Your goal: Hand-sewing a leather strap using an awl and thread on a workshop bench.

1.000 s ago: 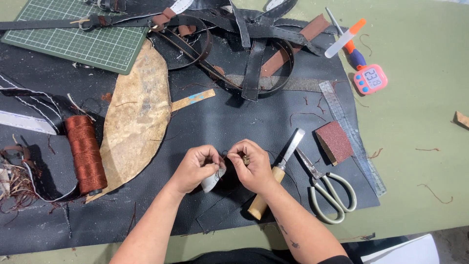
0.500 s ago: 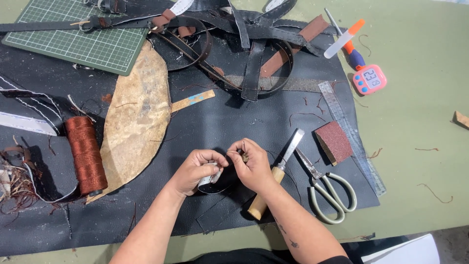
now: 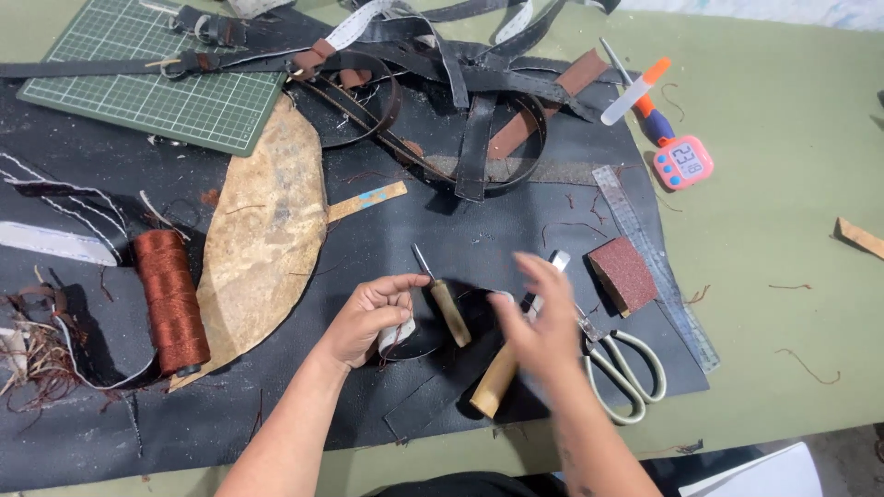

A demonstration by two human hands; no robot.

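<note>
1. Left hand (image 3: 368,317) pinches a small dark leather piece (image 3: 398,336) with a pale strip, fingers curled tight; an awl (image 3: 442,299) with a wooden handle sticks up just beside the thumb. All sits mid-front on the black mat (image 3: 387,230).
2. Right hand (image 3: 543,322) blurred, fingers spread and loose, holding nothing I can make out, above a wooden-handled knife (image 3: 502,373).
3. No containers in sight.
4. One pair of scissors (image 3: 626,368), one sanding block (image 3: 623,273), one steel ruler (image 3: 654,267) near the mat's right edge; open green table (image 3: 783,184) beyond.
5. One spool of brown thread (image 3: 171,302), one tan leather piece (image 3: 267,239), one cutting mat (image 3: 157,83), one pink timer (image 3: 683,163).
</note>
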